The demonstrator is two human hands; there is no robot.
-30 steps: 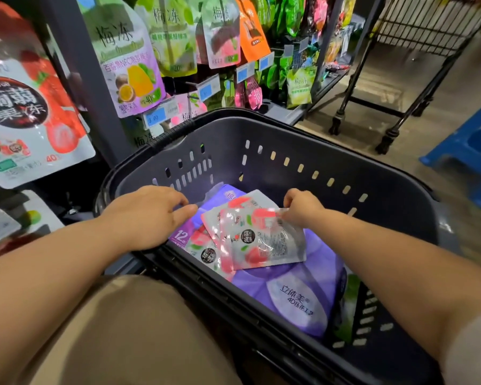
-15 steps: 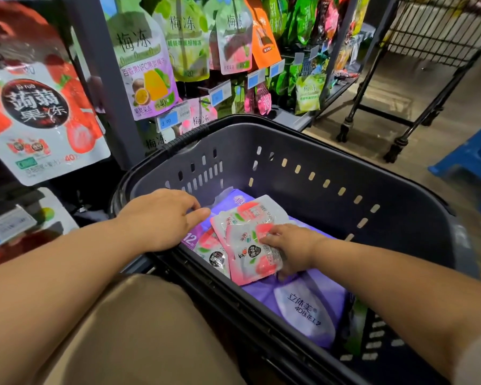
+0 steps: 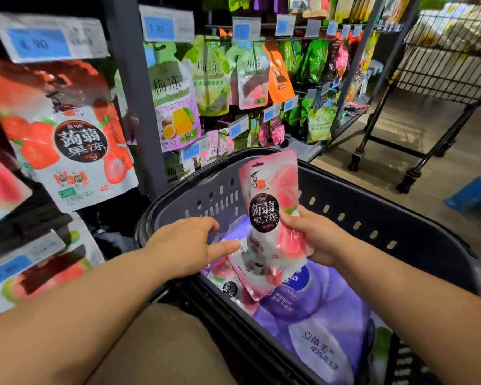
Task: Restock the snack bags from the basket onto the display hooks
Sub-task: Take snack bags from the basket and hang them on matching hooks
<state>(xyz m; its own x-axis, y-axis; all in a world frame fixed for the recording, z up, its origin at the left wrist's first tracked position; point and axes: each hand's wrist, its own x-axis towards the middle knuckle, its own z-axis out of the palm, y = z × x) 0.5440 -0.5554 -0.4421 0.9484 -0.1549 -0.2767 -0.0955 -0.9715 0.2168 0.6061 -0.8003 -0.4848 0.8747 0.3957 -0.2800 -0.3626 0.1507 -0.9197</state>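
Observation:
My right hand point(image 3: 315, 237) grips a pink peach jelly bag point(image 3: 270, 201) by its lower right side and holds it upright above the dark basket point(image 3: 378, 207). Beside it, my left hand point(image 3: 186, 245) hovers over the basket's near left rim with relaxed fingers, the thumb pointing at the bag, holding nothing. More pink snack bags point(image 3: 250, 273) lie in the basket on a purple pack point(image 3: 317, 323). Strawberry jelly bags point(image 3: 67, 140) hang on the display hooks at left.
Green, purple and orange snack bags point(image 3: 211, 79) hang in rows behind the basket, with blue price tags point(image 3: 161, 27) above them. A wire cart on wheels point(image 3: 428, 79) stands at the right on the floor. A blue stool point(image 3: 475, 195) is at the far right.
My right hand has lifted one pink bag out of the basket and turned it upright. My left hand stayed at the rim. The view has risen toward the shelves.

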